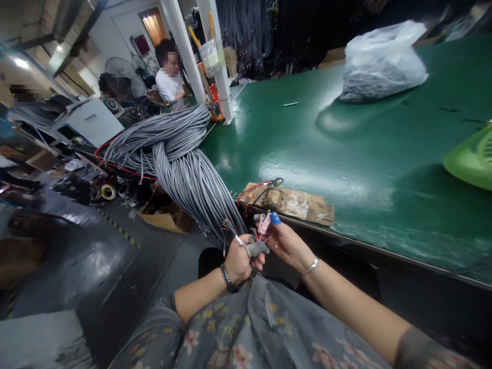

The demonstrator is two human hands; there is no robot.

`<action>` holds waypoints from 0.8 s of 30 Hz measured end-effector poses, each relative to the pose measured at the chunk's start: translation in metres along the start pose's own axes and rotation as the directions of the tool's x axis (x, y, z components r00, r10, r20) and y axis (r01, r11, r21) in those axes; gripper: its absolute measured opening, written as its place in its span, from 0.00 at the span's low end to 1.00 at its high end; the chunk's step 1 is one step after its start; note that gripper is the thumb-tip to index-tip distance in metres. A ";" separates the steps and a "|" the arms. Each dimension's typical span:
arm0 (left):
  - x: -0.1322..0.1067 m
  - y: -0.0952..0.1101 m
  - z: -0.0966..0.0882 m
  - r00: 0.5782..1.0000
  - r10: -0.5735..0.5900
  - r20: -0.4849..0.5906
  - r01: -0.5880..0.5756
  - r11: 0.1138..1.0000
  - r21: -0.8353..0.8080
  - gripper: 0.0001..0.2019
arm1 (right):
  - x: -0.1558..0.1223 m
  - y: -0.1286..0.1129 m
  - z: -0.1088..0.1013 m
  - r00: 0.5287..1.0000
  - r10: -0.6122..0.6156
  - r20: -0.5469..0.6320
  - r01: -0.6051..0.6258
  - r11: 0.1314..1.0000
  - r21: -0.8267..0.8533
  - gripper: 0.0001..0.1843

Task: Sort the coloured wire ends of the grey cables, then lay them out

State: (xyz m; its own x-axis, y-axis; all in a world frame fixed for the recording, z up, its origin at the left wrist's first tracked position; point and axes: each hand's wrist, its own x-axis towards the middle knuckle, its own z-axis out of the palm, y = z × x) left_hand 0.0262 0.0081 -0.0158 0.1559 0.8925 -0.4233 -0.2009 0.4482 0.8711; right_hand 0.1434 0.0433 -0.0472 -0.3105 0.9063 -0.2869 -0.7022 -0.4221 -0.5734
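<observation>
My left hand (239,259) is closed around a grey cable, with a grey covering on its thumb. From this fist fan thin coloured wires (229,225), green, red and white among them. My right hand (287,242) pinches at more fine wires (265,239) just beside the left thumb. Its fingertips carry coverings, one blue (275,218) and one pink patterned (264,223). A thick bundle of grey cables (200,179) hangs over the table edge to the left of both hands. Which wire sits between the right fingertips is too small to tell.
A worn wooden block (295,204) with red and black leads lies at the green table's (346,154) near edge. Farther back are a plastic bag (384,64), a green plastic object (472,156) and a white post (221,66). A co-worker (169,82) sits beyond; a cardboard box (163,210) is below.
</observation>
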 end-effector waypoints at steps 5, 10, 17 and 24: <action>-0.004 -0.003 -0.007 1.000 0.001 0.006 -0.001 0.999 0.033 0.23 | -0.012 -0.003 -0.007 0.991 0.111 0.079 -0.108 0.993 -0.040 0.30; -0.008 -0.009 -0.016 0.999 0.018 0.035 -0.023 0.991 0.132 0.23 | -0.029 -0.010 -0.015 0.965 0.232 0.119 -0.179 0.922 -0.343 0.27; -0.008 -0.008 -0.015 0.996 -0.010 0.092 -0.018 0.956 0.292 0.19 | -0.031 -0.013 -0.007 0.986 0.078 0.148 0.012 0.849 -0.527 0.23; -0.006 -0.010 -0.017 0.985 -0.098 0.143 0.039 0.928 0.370 0.19 | -0.036 -0.013 -0.007 0.982 -0.031 0.185 0.142 0.767 -0.626 0.21</action>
State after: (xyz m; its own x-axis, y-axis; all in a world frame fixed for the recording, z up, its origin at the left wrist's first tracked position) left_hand 0.0104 -0.0010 -0.0260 0.3111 0.8278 -0.4669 0.1778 0.4319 0.8842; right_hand 0.1685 0.0159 -0.0342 -0.4022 0.9074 -0.1220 -0.1812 -0.2094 -0.9609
